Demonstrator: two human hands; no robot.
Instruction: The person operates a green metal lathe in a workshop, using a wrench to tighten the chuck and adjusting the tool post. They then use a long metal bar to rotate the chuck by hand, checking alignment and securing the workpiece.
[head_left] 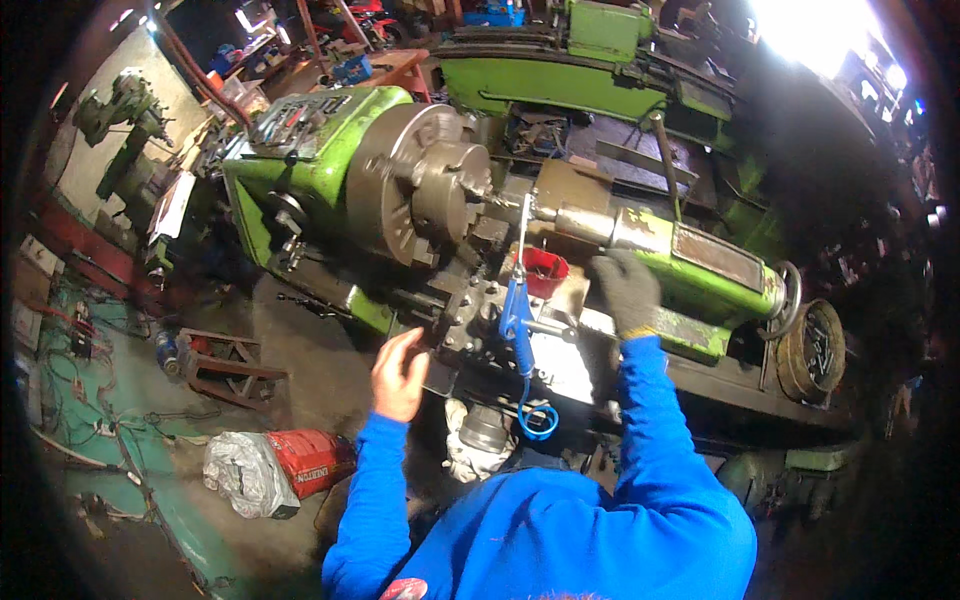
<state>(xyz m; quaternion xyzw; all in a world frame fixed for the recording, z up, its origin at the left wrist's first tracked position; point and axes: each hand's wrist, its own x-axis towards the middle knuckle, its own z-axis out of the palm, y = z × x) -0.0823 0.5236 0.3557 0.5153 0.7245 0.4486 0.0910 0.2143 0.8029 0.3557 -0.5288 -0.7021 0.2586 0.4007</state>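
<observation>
My bare left hand [400, 375] is open, thumb and fingers apart, beside the near-left end of the lathe's carriage [465, 320]. My right hand [627, 290], in a grey knitted glove, is beside the tailstock [650, 235]. Its fingertips are hidden, so its grip does not show. Between my hands a blue air blow gun [517, 320] lies over the carriage, its thin nozzle pointing away from me and a coiled blue hose [538, 420] hanging below. Behind it sits a red container [543, 272]. A drill bit [505, 200] reaches from the tailstock to the chuck [450, 190], which looks blurred.
The green lathe headstock [300, 150] is at the left, the tailstock handwheel [788, 298] at the right. A round bin of metal pieces [812, 350] stands beyond it. A red-and-white sack [305, 460] and a metal frame [230, 370] are on the floor. Another green lathe [560, 85] stands behind.
</observation>
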